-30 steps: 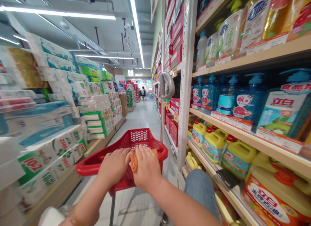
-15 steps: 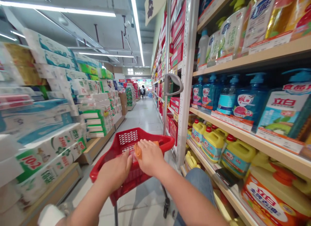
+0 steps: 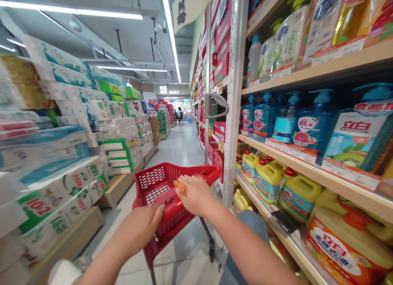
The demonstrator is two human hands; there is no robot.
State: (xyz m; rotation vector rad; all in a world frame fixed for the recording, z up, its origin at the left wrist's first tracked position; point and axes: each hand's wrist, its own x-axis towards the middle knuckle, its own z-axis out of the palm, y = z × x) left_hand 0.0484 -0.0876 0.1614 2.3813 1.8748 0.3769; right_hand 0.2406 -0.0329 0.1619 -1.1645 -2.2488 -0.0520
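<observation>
A red plastic shopping cart (image 3: 172, 227) with a lattice basket stands in front of me, turned at an angle in the aisle. At the near left corner of its handle rests my left hand (image 3: 143, 224), thumb along the top and fingers curled over, mostly hidden. My right hand (image 3: 196, 195) lies over the handle's right part, closed on a crumpled orange cloth (image 3: 180, 187) that shows by the thumb and beyond the knuckles. The visible part of the basket holds nothing.
Close on the right is a shelf (image 3: 282, 82) with pump bottles and yellow detergent jugs (image 3: 268, 180). Paper packs (image 3: 66, 195) are stacked on the left. A grey handle on a pole (image 3: 216, 106) stands beyond the cart. Far down the aisle a person (image 3: 179, 115) is visible.
The cart has swung, its left corner coming rightward and more of the basket's inside showing. My left hand is now lower and further left, apart from my right hand, which has shifted slightly right.
</observation>
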